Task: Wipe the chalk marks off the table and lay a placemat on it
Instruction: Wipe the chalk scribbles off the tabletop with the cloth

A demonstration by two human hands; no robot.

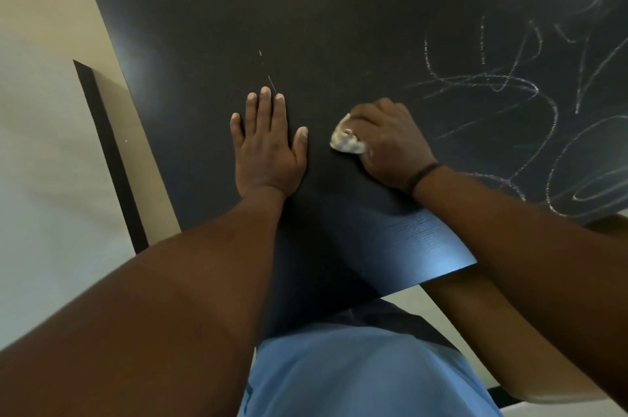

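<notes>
A dark table fills most of the view. White chalk scribbles cover its right part, and a short chalk streak lies just beyond my left fingertips. My left hand rests flat on the table, fingers straight. To its right, my right hand grips a crumpled whitish cloth and presses it onto the tabletop at the left edge of the scribbles. No placemat is in view.
The table's left edge runs beside a pale floor. A dark narrow board or chair part stands to the left of the table. A brown chair sits at the lower right under my arm.
</notes>
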